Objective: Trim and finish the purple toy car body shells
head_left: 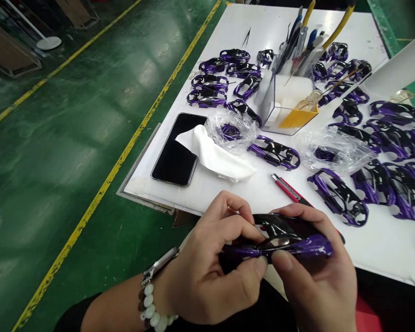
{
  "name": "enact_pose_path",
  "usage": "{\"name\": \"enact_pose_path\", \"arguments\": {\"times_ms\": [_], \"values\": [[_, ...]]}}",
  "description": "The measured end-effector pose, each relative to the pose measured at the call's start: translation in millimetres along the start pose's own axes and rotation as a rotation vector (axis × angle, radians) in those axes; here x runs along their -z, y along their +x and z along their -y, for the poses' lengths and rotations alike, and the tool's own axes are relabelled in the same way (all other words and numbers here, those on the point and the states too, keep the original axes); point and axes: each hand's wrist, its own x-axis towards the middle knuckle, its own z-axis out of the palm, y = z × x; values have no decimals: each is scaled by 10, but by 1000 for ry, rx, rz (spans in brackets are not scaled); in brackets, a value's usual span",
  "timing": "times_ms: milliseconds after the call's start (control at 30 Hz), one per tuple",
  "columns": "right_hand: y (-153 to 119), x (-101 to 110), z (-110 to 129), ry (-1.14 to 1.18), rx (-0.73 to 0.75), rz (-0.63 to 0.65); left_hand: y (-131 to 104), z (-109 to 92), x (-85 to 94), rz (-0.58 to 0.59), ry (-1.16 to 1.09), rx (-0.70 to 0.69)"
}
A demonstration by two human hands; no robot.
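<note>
Between my two hands, just off the table's near edge, is a glossy black and purple toy car body shell (283,237). My left hand (224,263) is closed on its left end, with thumb and index finger pinching the side edge. Around the right end curls my right hand (321,267), its thumb pressed against the lower edge. Whether a small part sits between the left fingertips cannot be seen. Just beyond the hands lies a red utility knife (290,189), partly hidden by my right hand. Similar car body shells (339,196) rest to the right of it.
On the white table (141,184) are a black phone (174,157), a white cloth (214,157), and plastic bags (231,131) of small purple parts. A clear tool holder (290,101) stands behind, among several more shells. Green floor (72,138) extends left.
</note>
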Motion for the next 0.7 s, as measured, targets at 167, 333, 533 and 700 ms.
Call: {"name": "enact_pose_path", "arguments": {"times_ms": [167, 333, 533, 700], "values": [[86, -121, 35, 72, -13, -110, 2, 28, 10, 15, 31, -12], [84, -150, -9, 55, -36, -169, -2, 25, 6, 6, 20, 7], [39, -127, -38, 72, 15, -129, 37, -57, -57, -49, 50, -11], [3, -150, -58, 101, 111, -102, -31, -64, -84, -48, 143, -76]]}}
